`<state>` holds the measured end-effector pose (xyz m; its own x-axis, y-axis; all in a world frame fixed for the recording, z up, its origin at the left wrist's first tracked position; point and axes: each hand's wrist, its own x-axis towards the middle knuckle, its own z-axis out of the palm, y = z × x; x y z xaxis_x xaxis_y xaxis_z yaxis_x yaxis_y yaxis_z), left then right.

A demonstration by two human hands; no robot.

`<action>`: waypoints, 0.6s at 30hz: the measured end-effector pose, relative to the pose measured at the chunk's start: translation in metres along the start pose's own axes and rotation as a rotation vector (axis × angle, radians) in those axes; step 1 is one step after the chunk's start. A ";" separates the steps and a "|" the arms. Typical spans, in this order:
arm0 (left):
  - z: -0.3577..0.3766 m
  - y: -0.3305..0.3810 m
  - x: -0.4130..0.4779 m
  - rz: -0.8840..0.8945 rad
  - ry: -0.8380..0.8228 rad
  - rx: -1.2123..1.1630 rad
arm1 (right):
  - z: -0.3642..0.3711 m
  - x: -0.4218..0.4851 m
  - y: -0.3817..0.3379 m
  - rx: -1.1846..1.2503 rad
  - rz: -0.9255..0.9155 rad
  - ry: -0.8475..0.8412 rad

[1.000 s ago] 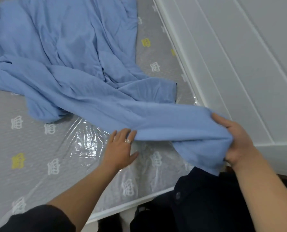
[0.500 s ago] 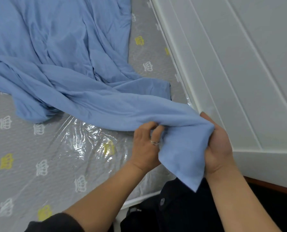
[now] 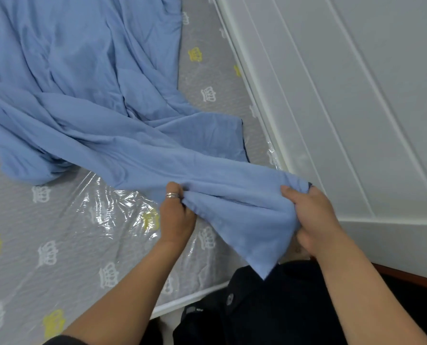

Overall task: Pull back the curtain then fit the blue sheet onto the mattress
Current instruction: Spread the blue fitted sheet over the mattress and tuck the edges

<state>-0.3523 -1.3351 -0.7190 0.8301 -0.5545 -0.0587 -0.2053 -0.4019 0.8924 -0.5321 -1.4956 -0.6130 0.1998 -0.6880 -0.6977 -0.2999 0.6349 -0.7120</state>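
Head view: crumpled light-blue fabric sheet (image 3: 95, 95) lies bunched on the grey crown-print mattress (image 3: 45, 257), covering its far-left part. Not fitted, no corner tucked under.

One long band of the sheet is drawn out of the heap. Long axis is diagonal, from the mattress's far left to its near-right corner. The band ends in a loose triangular corner that hangs off the mattress's near edge, tip pointing down at the person.

A flat flap of the sheet with a dark hem lies behind the band, toward the mattress's right edge.

Left hand (image 3: 176, 217), over the near-right part of the mattress, grips the band's lower fold. Fingers are curled into the cloth and bunched together. Silver ring (image 3: 172, 194) on one finger.

Right hand (image 3: 314, 217), at the mattress's near-right corner, pinches the band's end. Thumb on top, other fingers wrapped under the cloth and hidden. The fabric gathers into tight folds between the two hands.

Clear plastic film (image 3: 112, 207) wraps the mattress, wrinkled and glaring just left of the left hand.

White grooved panel (image 3: 344, 95) runs along the mattress's right edge, touching it. White frame rail (image 3: 182, 302) runs along the near edge. Dark buttoned garment (image 3: 269, 307) is below the near-right corner, under the hanging tip.
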 end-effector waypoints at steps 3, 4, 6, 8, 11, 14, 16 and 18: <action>-0.022 -0.013 -0.013 0.093 -0.316 0.326 | -0.023 0.030 0.018 -0.552 -0.155 0.243; -0.026 -0.022 -0.020 0.146 -0.476 0.554 | -0.029 0.041 0.025 -0.639 -0.141 0.237; -0.035 -0.040 -0.043 0.198 -0.773 0.928 | -0.040 0.059 0.036 -0.818 -0.098 0.184; -0.046 -0.057 -0.046 0.147 -0.854 1.075 | -0.050 0.071 0.039 -0.967 -0.039 0.087; -0.064 -0.075 -0.020 0.199 -0.695 0.995 | -0.065 0.081 0.035 -1.153 -0.060 0.040; -0.069 -0.073 0.003 0.095 -0.698 0.911 | -0.082 0.096 0.033 -1.184 -0.112 0.170; -0.061 -0.059 0.005 -0.129 -0.699 0.842 | -0.078 0.100 0.040 -1.221 -0.068 0.243; -0.053 -0.042 -0.006 -0.329 -0.765 0.705 | -0.058 0.087 0.052 -1.450 -0.082 0.188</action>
<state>-0.3210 -1.2763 -0.7326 0.4069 -0.5521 -0.7278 -0.4856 -0.8055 0.3396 -0.5841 -1.5426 -0.7067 0.1744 -0.8107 -0.5589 -0.9723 -0.2316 0.0326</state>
